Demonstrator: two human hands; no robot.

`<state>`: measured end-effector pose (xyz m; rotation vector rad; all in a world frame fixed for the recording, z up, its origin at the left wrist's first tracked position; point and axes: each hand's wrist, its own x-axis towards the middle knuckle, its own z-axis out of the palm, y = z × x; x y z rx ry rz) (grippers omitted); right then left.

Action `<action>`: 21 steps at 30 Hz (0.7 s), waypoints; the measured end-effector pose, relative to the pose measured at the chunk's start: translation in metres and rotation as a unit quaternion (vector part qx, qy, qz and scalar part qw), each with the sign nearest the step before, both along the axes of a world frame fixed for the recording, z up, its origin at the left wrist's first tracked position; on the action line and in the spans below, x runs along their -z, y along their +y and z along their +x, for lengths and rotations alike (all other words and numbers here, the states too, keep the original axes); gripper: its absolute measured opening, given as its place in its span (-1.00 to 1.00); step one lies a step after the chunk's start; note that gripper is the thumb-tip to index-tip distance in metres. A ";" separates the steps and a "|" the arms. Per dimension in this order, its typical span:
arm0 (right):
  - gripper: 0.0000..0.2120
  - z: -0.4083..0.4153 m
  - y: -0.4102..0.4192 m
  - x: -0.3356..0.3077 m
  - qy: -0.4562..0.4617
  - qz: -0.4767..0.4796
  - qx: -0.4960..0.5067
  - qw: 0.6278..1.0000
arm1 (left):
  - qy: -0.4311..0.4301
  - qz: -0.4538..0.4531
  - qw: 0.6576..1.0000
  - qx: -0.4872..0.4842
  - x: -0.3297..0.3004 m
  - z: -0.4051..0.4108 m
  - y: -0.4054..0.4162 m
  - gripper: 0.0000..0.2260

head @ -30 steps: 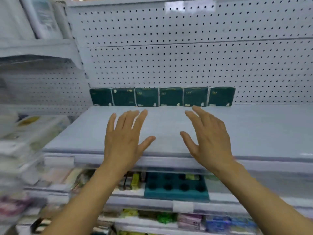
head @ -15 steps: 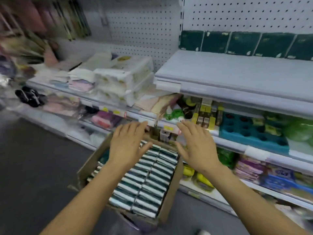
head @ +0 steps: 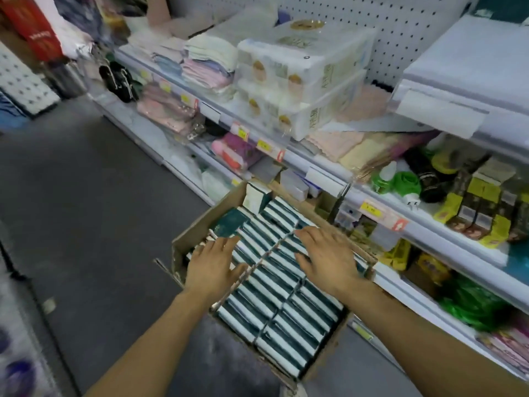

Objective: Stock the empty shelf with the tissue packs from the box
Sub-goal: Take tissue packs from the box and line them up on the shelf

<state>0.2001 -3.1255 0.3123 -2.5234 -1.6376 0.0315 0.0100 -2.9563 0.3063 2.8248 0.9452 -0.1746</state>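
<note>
Aisle: a shop aisle with a dark grey floor; white pegboard shelving runs along the right side, its lower tiers crowded with folded cloths, bottles and small boxed goods.
Empty shelf: the pale shelf at upper right shows a bare top in the part that is in view; a sliver of dark green sits at its far back corner, too cropped to name.
Bulk rolls: two large clear-wrapped paper roll packs are stacked on the neighbouring shelf, just left of the empty one.
Box: an open cardboard box stands low in front of the shelving, below the hands.
Tissue packs: dark green and white tissue packs fill the box in tight rows on edge; one lies flat on top near the far left corner.
Progress: judging by the nearly full box and the bare shelf surface, most of the stocking is left to do.
Step in hand: likely reaching down for a fresh batch of packs.
Left hand: the left hand is spread palm down over the left rows, fingers straight, holding nothing; whether it touches the packs I cannot tell.
Right hand: the right hand is likewise flat and spread over the right rows, empty.
</note>
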 end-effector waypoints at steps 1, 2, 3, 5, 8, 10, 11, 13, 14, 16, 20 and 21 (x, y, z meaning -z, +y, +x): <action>-0.58 0.007 0.012 0.010 0.006 -0.012 -0.005 1.000 | 0.005 -0.017 1.000 -0.023 0.010 0.003 0.008 -0.44; -0.59 0.014 0.026 0.021 0.013 -0.021 -0.012 1.000 | 0.005 -0.042 0.998 -0.051 0.022 0.005 0.017 -0.45; -0.59 0.021 0.039 0.030 0.020 -0.026 -0.018 0.999 | 0.002 -0.071 0.994 -0.082 0.032 0.008 0.026 -0.47; -0.59 0.036 0.067 0.045 0.038 -0.049 -0.026 0.998 | -0.017 -0.129 0.981 -0.147 0.052 0.014 0.044 -0.48; -0.59 0.062 0.114 0.067 0.048 -0.067 -0.030 0.996 | -0.036 -0.183 0.958 -0.217 0.078 0.028 0.072 -0.47; -0.59 0.077 0.149 0.081 0.054 -0.065 -0.035 0.996 | -0.043 -0.209 0.943 -0.256 0.099 0.039 0.090 -0.47; -0.61 0.084 0.165 0.087 0.053 -0.063 -0.040 0.996 | -0.045 -0.223 0.933 -0.280 0.110 0.043 0.098 -0.46; -0.65 0.096 0.194 0.099 0.042 -0.073 -0.041 0.996 | -0.074 -0.264 0.898 -0.345 0.132 0.053 0.113 -0.46; -0.65 0.100 0.206 0.105 0.034 -0.080 -0.036 0.996 | -0.097 -0.287 0.872 -0.384 0.142 0.057 0.120 -0.46; -0.61 0.106 0.227 0.115 0.022 -0.088 -0.020 0.996 | -0.136 -0.324 0.821 -0.450 0.157 0.066 0.128 -0.47; -0.56 0.111 0.255 0.123 -0.035 -0.095 0.007 0.995 | -0.172 -0.357 0.765 -0.508 0.175 0.082 0.142 -0.49; -0.55 0.112 0.259 0.124 -0.053 -0.099 0.009 0.994 | -0.173 -0.363 0.752 -0.523 0.176 0.086 0.145 -0.47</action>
